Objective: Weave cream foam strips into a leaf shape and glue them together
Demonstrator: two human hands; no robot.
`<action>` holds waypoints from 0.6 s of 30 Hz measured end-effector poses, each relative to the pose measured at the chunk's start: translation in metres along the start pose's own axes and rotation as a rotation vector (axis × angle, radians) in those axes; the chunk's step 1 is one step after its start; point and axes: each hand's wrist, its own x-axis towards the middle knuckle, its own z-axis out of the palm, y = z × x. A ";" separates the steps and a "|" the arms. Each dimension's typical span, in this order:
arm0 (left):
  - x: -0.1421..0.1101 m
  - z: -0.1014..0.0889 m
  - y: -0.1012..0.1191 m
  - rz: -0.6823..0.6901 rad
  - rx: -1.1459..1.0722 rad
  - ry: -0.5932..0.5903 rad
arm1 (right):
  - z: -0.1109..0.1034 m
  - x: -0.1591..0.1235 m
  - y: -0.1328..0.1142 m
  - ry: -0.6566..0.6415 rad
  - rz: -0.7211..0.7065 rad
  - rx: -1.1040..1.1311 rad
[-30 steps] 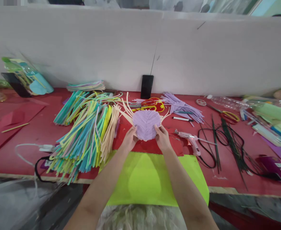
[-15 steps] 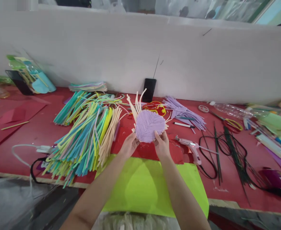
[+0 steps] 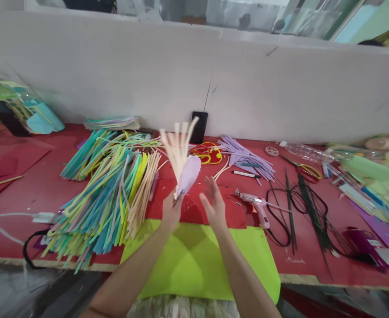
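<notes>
Closed around the lower edge of a lilac pipe-cleaner panel (image 3: 189, 173) is my left hand (image 3: 172, 212). The panel is turned nearly edge-on, and pale peach pipe cleaners (image 3: 175, 148) fan upward from its side, blurred by motion. My right hand (image 3: 215, 205) is off the panel, to its right, with fingers apart and nothing in them. Beneath both hands lie a red sheet (image 3: 197, 205) and a lime-green sheet (image 3: 194, 260). Left of my left hand is a big pile of colored pipe cleaners (image 3: 104, 203).
A pink glue gun (image 3: 256, 205) rests to the right, beside a marker (image 3: 245, 174) and lilac pipe cleaners (image 3: 247, 157). Scissors (image 3: 305, 170) and dark green stems (image 3: 310, 216) lie farther right. A phone (image 3: 199, 127) leans on the wall behind.
My right hand has let go of the lilac panel and moved slightly away. My left hand has turned the panel from face-on to nearly edge-on. The whole view has shifted a little.
</notes>
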 end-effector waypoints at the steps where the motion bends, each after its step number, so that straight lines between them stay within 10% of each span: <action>1: -0.003 0.000 0.001 0.039 0.045 -0.038 | 0.005 -0.008 -0.005 -0.079 0.040 0.069; 9: -0.020 0.010 0.005 0.410 0.465 -0.625 | 0.008 -0.017 -0.002 0.353 0.297 0.322; 14: -0.013 0.011 0.001 0.313 0.106 -0.269 | -0.007 0.007 -0.004 0.269 0.250 0.394; 18: 0.008 0.006 -0.010 -0.153 -0.098 -0.213 | -0.009 0.015 0.000 0.051 0.322 0.341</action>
